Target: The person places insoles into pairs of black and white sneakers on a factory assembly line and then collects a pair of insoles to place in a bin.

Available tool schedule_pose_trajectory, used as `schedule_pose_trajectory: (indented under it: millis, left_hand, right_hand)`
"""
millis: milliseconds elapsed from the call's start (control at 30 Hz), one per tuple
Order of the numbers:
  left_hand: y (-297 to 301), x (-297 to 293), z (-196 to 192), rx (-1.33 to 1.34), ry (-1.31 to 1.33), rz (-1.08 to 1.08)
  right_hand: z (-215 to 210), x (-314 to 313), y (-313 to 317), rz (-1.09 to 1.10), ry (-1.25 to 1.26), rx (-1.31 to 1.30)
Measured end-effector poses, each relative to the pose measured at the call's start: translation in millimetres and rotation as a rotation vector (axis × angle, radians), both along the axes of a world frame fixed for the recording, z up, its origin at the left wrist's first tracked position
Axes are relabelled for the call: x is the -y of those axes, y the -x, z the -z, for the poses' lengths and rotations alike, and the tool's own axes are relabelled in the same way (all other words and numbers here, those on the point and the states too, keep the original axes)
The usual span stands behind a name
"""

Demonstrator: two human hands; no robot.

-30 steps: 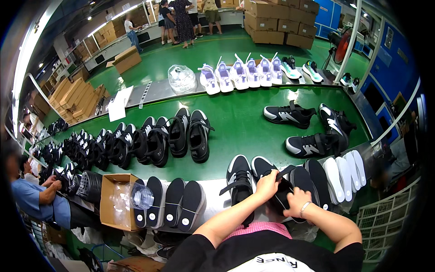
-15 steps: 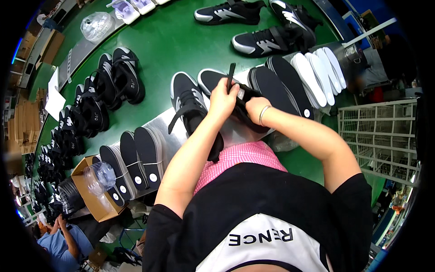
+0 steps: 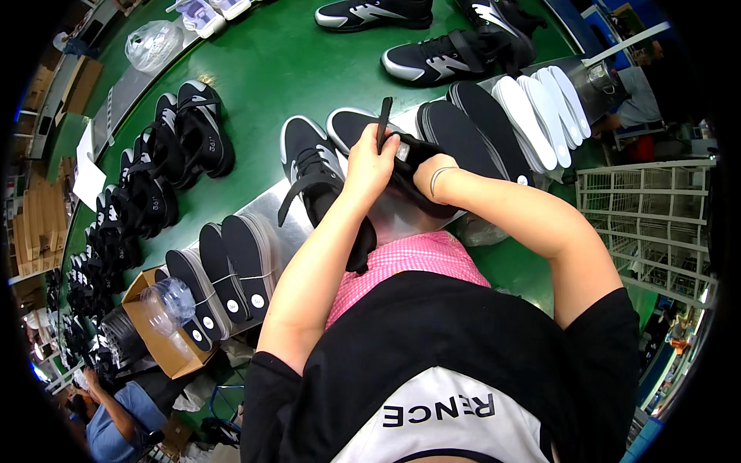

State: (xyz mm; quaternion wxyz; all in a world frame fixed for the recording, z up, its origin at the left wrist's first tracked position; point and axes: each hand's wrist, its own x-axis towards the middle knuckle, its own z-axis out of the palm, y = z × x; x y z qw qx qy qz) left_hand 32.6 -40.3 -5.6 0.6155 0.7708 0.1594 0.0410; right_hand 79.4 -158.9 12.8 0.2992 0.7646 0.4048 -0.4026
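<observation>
A black sneaker [image 3: 347,122] with a grey toe lies at the metal edge of the green bench. My left hand [image 3: 372,160] is closed around its upper, near the opening, where a black strap [image 3: 384,116] sticks up past the thumb. A small pale label shows inside the opening. The fingers of my right hand [image 3: 434,176] reach into the shoe at the heel side and are hidden there; a bracelet circles that wrist. Just left of my left hand rests the matching sneaker [image 3: 309,158], its strap hanging loose.
Black insoles [image 3: 455,143] and white insoles [image 3: 525,127] lie to the right. Bundled black insoles [image 3: 248,255] and a carton [image 3: 166,347] with clear plastic inside stand left. Rows of sneakers [image 3: 202,127] line the bench's left; more sneakers [image 3: 440,60] lie far off. A wire rack [image 3: 644,224] stands right.
My right hand has pushed slightly deeper into the shoe. My left hand keeps its hold. The whole view has shifted a little.
</observation>
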Motion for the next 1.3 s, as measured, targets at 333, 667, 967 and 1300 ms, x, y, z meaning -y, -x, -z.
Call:
schedule_pose_trajectory:
  millis: [333,667,967,1300]
  left_hand:
    - [6,6,-1,0.049,-0.018,-0.031]
    - [9,-2,1,0.04,-0.082,0.159]
    - [8,3,3,0.053,-0.146,-0.034]
    - [95,-16,-68,0.26,0.072,0.091]
  right_hand:
    - [-7,32,3,0.14,0.01,-0.292]
    - [14,34,20,1.506,-1.093,-0.558]
    - [8,61,13,1.532,-1.513,-1.188]
    - [-51,46,61,0.818,-1.323,-0.52]
